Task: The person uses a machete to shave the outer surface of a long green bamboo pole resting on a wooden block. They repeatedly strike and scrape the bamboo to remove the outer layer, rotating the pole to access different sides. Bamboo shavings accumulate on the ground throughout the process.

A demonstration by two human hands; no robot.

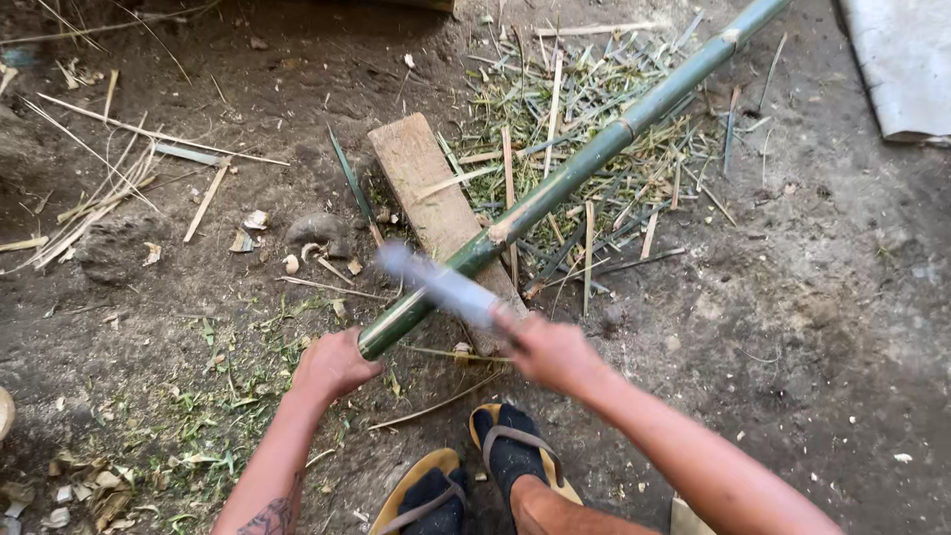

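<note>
Left hand [332, 365] closed around the near end of a long green bamboo pole [594, 154], holding it steady. Right hand [550, 349] clenched on the handle of a broad blade [441, 287], blurred with motion, crossing the pole just beyond the left hand. Pole slanting from the near left up to the far right corner, resting across a flat wooden board [426, 193] lying on the dirt ground [812, 317]. Pale, freshly cut patch showing on the pole where it crosses the board, with green skin intact along the rest of its length and at the far joints. By the look of it, work well begun but far from finished: much of the pole unworked. Thick scatter of green and pale bamboo shavings [594, 109] spread under and around the far part of the pole, pointing to plenty of trimming already done here. Dry split strips [109, 188] lying at far left, well apart from the pole. Two feet in dark socks and yellow sandals [515, 446] planted at the near edge, just beside the hands. Grey sheet [906, 64] at the far right corner.
</note>
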